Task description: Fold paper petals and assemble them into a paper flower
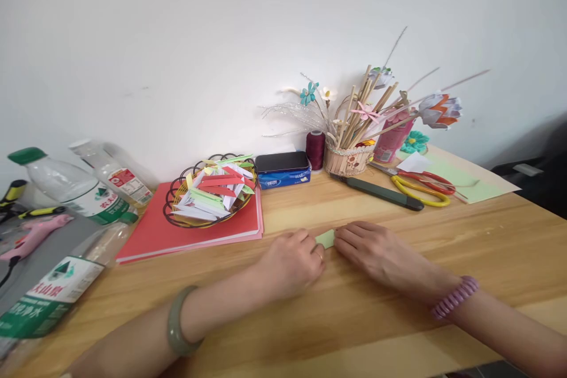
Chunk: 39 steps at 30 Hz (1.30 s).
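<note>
You're at a light wooden counter point(487, 248) set against a plain white wall point(177, 41). A black wire basket of folded paper strips point(211, 190) sits on a red folder point(155, 230) left of centre, and yellow-and-red scissors point(420, 186) lie at upper right. Your left hand point(292, 263) is loosely curled, your right hand point(376, 251) flatter, and both sets of fingertips press a small pale green paper strip point(326, 238) down at frame centre. Only a short piece shows between them, long axis left to right.
</note>
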Tool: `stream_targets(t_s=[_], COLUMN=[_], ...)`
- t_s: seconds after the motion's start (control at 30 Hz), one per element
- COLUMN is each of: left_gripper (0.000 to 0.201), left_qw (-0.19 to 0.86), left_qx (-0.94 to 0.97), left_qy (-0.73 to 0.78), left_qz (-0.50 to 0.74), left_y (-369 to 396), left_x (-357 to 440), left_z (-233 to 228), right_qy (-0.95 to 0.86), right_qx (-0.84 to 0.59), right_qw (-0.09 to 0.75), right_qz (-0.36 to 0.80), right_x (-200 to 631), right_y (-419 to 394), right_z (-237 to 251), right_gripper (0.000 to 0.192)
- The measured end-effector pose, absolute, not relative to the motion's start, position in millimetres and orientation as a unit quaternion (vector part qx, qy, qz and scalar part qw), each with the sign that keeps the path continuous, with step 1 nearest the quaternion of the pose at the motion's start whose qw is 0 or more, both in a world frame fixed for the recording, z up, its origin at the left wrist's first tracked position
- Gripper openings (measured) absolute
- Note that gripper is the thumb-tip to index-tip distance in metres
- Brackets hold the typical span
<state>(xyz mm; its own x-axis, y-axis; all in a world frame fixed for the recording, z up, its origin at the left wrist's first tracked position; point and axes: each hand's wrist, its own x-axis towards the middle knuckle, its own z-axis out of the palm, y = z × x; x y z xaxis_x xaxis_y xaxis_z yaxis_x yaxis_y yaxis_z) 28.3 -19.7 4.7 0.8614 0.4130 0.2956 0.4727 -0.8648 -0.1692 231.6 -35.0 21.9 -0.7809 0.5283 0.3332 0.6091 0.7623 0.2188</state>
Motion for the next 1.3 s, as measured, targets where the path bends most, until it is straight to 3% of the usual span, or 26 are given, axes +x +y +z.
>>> stream_targets(t_s=[0.13, 0.47, 0.83, 1.3], left_gripper=[0.017, 0.02, 0.019, 0.015], left_qw=[0.131, -0.019, -0.216, -0.195], left_qx=[-0.96, -0.913, -0.806, -0.767], left_qy=[-0.237, -0.388, -0.517, -0.571], left_qz=[-0.07, -0.125, -0.191, -0.217], left_y=[-9.2, -2.7, -3.4, 14.0], left_x=[42.9, 41.2, 40.5, 17.6], left_z=[2.7, 21.2, 39.3, 55.4], right_qy=[-0.944, -0.892, -0.865, -0.769], right_qx=[-0.29, -0.399, -0.406, -0.515], right_qw=[0.104, 0.213, 0.279, 0.352], right_qz=[-0.121, 0.011, 0.092, 0.142], right_x=[232.8, 226.7, 230.3, 265.9], right_y=[-24.6, -9.9, -10.7, -6.9], right_z=[23.3, 12.8, 12.8, 29.0], right_gripper=[0.021, 0.014, 0.011, 0.007])
